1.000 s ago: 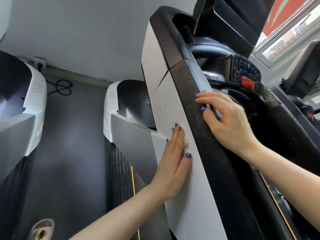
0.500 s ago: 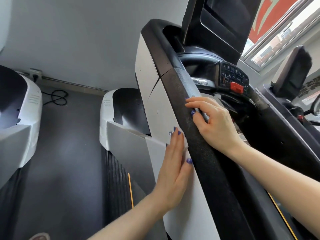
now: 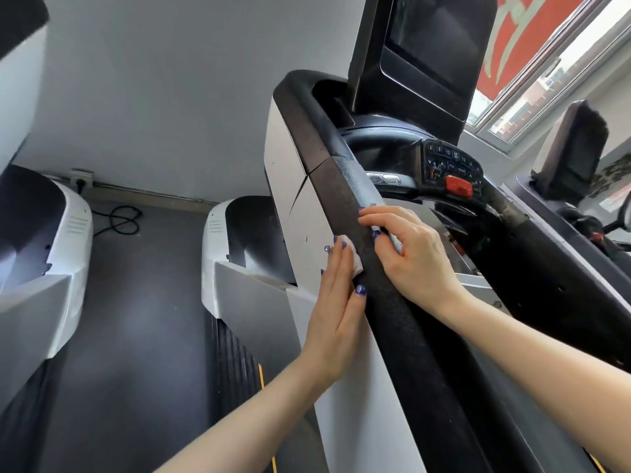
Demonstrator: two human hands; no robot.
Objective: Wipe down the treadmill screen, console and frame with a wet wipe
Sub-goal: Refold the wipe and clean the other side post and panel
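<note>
The treadmill's left handrail (image 3: 403, 336) is black and runs up to the console (image 3: 450, 169) with a red stop button; the dark screen (image 3: 430, 46) stands above. My left hand (image 3: 338, 312) lies flat with straight fingers on the white side panel (image 3: 290, 172), pressing a white wet wipe (image 3: 355, 259) against it beside the rail. My right hand (image 3: 413, 254) curls over the top of the rail and pinches another piece of wipe (image 3: 396, 242) on the rail's inner side.
A second treadmill's white motor hood (image 3: 58, 240) stands at the left. This treadmill's own white hood (image 3: 218, 254) and dark belt (image 3: 232, 363) lie below. A black cable (image 3: 119, 220) is coiled on the grey floor by the wall. Another machine (image 3: 573, 148) stands at the right under a window.
The view has tilted up, showing more of the screen. Both hands stay at the same place on rail and panel; the white wipe now shows under my left fingers.
</note>
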